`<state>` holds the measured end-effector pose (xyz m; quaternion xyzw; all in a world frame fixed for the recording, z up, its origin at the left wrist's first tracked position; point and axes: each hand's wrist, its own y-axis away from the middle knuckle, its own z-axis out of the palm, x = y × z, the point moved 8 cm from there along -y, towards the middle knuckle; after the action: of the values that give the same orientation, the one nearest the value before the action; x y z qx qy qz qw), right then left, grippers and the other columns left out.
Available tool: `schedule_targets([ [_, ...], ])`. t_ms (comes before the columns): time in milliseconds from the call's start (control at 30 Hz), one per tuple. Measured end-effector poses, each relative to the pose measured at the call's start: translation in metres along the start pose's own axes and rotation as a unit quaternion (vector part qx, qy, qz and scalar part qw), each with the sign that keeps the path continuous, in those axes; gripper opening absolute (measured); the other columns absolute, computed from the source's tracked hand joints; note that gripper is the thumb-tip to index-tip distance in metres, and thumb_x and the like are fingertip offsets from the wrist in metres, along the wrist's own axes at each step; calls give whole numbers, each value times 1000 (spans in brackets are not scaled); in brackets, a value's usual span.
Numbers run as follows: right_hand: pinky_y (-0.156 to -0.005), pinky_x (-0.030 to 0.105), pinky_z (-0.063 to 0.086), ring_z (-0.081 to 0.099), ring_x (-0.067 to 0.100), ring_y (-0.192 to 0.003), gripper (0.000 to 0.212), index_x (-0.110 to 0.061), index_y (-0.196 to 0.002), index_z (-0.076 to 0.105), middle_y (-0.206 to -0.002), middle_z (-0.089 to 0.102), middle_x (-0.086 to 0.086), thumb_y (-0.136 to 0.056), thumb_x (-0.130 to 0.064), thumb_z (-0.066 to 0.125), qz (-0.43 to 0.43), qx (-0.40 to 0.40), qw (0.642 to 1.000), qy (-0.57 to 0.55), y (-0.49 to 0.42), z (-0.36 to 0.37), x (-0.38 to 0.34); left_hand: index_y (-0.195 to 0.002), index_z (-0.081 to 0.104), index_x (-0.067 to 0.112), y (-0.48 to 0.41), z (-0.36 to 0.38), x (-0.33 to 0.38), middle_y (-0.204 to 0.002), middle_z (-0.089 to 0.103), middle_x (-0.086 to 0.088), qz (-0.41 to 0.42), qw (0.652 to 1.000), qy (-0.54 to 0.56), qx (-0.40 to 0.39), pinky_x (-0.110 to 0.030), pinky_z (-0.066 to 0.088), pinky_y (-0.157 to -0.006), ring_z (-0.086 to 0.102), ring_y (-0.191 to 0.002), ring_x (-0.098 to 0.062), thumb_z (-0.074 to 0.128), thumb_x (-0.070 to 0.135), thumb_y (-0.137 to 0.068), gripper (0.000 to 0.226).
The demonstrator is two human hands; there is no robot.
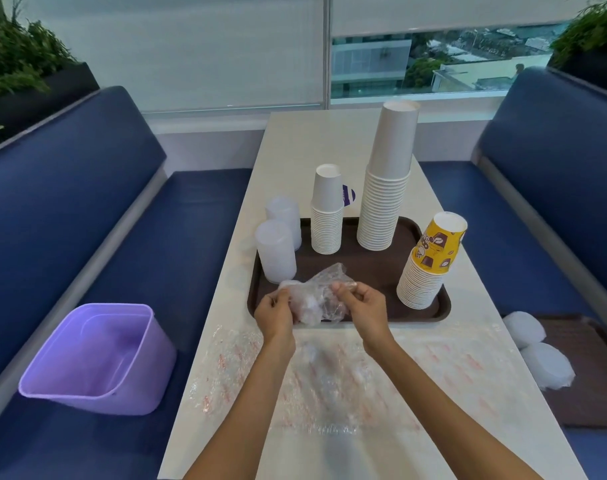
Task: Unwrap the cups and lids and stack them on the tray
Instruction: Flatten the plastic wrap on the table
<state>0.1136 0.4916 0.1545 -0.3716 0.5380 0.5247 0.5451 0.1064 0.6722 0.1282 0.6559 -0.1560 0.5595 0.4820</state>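
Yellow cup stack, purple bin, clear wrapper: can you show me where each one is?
yellow cup stack [437,251]: head view, on the printed side of the top cup.
purple bin [97,341]: head view, on its inside wall.
clear wrapper [317,289]: head view, on its crumpled middle.

Mid-frame, the brown tray [368,268] shows a bare strip in its middle, open for a reach. Above it two white cup stacks [387,202] stand like a wall; the yellow-topped stack [427,271] crowds the right corner, clear lid stacks [276,252] the left edge, the wrapped bundle [317,299] the near rim.
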Motion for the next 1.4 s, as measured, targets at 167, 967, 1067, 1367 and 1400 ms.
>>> schedule_targets([
  [167, -63, 26, 49, 57, 4, -56, 16, -11, -72, 66, -55, 63, -9, -88, -9, 66, -44, 34, 998, 19, 2, -15, -3, -82, 60, 0, -6, -16, -5, -72, 59, -11, -78, 995, 46, -37, -18, 44, -41, 51, -39, -8, 58, -2, -88, 7],
  [967, -52, 20, 54, 64, 7, -55, 13, -11, -88, 64, -71, 68, 3, -95, -17, 55, 81, -11, 995, -52, 3, -24, 19, -105, 60, 13, 22, -17, -1, -100, 63, -2, -64, 986, 60, -142, -29, 45, -83, 58, -96, -15, 57, 42, -90, 32],
  [1067, -54, 20, 55, 64, 8, -59, 12, -12, -91, 64, -76, 66, 6, -96, -16, 54, 81, -26, 995, -52, 7, -16, 22, -98, 63, 8, 24, -8, -3, -84, 59, 2, 5, 997, -3, -79, -23, 44, -72, 53, -79, -8, 65, 32, -88, 26],
  [1367, -53, 19, 54, 65, 7, -57, 15, -12, -90, 65, -68, 69, -1, -96, -19, 53, 98, -10, 993, -59, 5, -23, 25, -80, 63, 9, 16, -22, 11, -92, 65, -5, 118, 988, -60, 84, -27, 42, -79, 55, -88, -17, 46, 10, -96, 23],
  [1400, -53, 19, 53, 64, 8, -58, 14, -12, -90, 66, -70, 69, 0, -95, -18, 55, 100, -7, 993, -57, 5, -25, 26, -77, 61, 11, 16, -26, 15, -90, 65, -4, 121, 987, -43, 100, -27, 41, -79, 55, -86, -16, 43, 10, -97, 26],
])
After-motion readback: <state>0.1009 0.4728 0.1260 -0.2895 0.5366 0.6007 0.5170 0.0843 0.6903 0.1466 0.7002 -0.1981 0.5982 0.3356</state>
